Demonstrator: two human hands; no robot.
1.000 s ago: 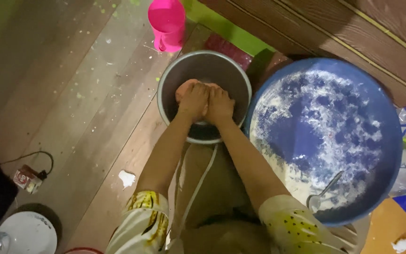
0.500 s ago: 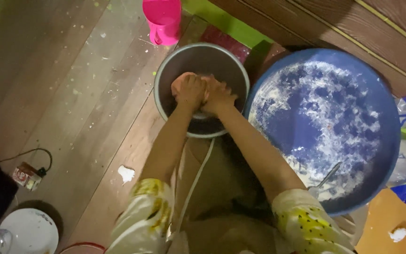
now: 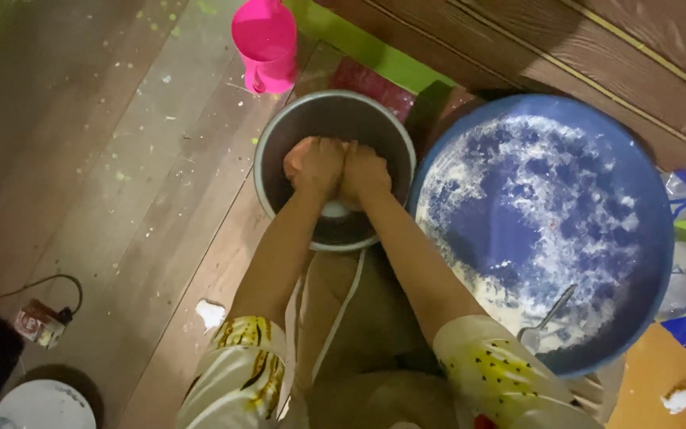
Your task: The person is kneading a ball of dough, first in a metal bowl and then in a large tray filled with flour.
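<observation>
A wide blue basin [image 3: 637,238], dusted inside with white flour, lies at three o'clock of the hands; a metal spoon [image 3: 545,322] rests near its lower rim. A steel pot [image 3: 279,143] holds a pale lump of dough [image 3: 335,208]. The left hand [image 3: 315,165] and right hand [image 3: 365,171] are pressed together, fists closed upon it; kneading appears under way, and firm downward pressure seems called for. A pink jug [image 3: 265,44] stands at eleven o'clock.

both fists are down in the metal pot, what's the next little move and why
Probably fold the dough over and press again: left hand and right hand sit knuckles-down, side by side, in the metal pot, with pale dough showing only beside the left hand.
</observation>
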